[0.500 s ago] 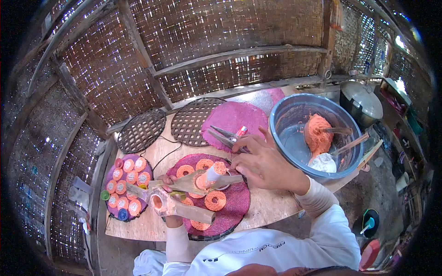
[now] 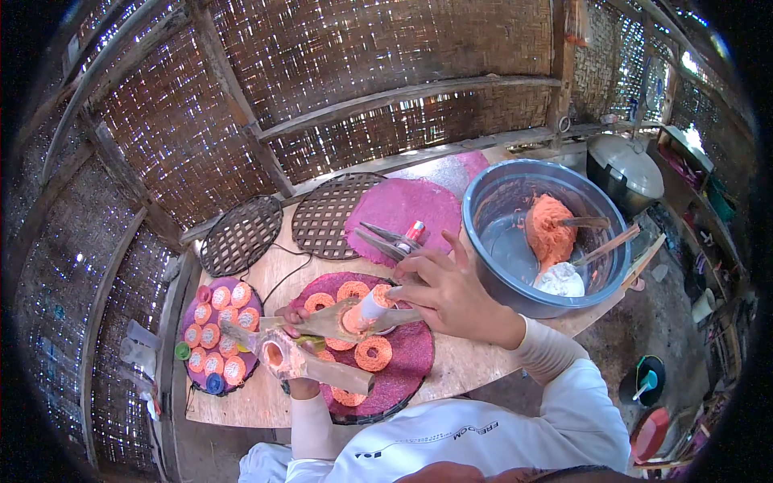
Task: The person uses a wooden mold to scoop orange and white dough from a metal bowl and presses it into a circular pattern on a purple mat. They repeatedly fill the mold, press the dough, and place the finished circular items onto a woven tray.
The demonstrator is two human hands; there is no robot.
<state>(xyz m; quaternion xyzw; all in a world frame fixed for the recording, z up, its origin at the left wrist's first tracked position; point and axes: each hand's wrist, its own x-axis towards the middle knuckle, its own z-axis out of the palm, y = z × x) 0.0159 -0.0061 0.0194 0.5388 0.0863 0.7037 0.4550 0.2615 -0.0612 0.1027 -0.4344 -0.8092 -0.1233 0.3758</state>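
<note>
My left hand (image 2: 296, 320) grips a wooden press (image 2: 328, 367) whose lower part carries a short orange-smeared tube with a hole (image 2: 275, 354). On its upper board stands a white cylinder (image 2: 369, 309) topped with orange paste. My right hand (image 2: 455, 299) is at that cylinder's top, fingers apart and bent, one fingertip apparently touching it. Beneath the press, orange rings (image 2: 373, 352) lie on a round magenta mat (image 2: 411, 378). Metal tongs (image 2: 378, 238) and a small red-and-white tube (image 2: 414, 231) rest on a pink sheet (image 2: 394, 199) beyond my right hand.
A blue tub (image 2: 499, 294) at right holds orange dough (image 2: 549, 225), sticks and something white. A smaller tray (image 2: 197, 312) of white-topped orange pieces sits left. Two lattice covers (image 2: 240, 233) lie behind on the plywood table (image 2: 274, 402). A lidded pot (image 2: 624, 169) stands back right.
My right hand has moved slightly down toward the top of the white cylinder. My left hand and the press stay about the same. The view has shifted slightly.
</note>
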